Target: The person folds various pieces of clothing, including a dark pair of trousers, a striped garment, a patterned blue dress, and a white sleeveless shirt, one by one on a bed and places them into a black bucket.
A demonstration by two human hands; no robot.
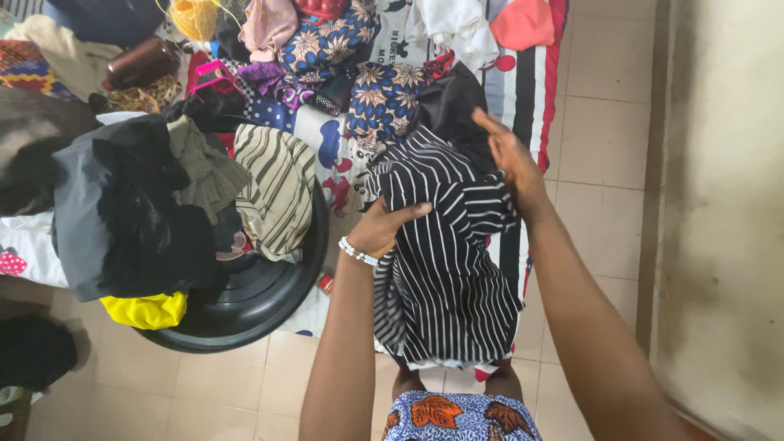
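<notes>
Both hands clutching black-and-white striped garment (441, 261), left hand (384, 229) low, right hand (510, 159) high

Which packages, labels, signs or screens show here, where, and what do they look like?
No packages, signs or screens.
Printed sheet: spread under the clothes at top centre, white with blue and red cartoon shapes and dark lettering.
Small red object: on the sheet beside the black basin, round, red and white, perhaps a cap or can; too small to tell.
</notes>
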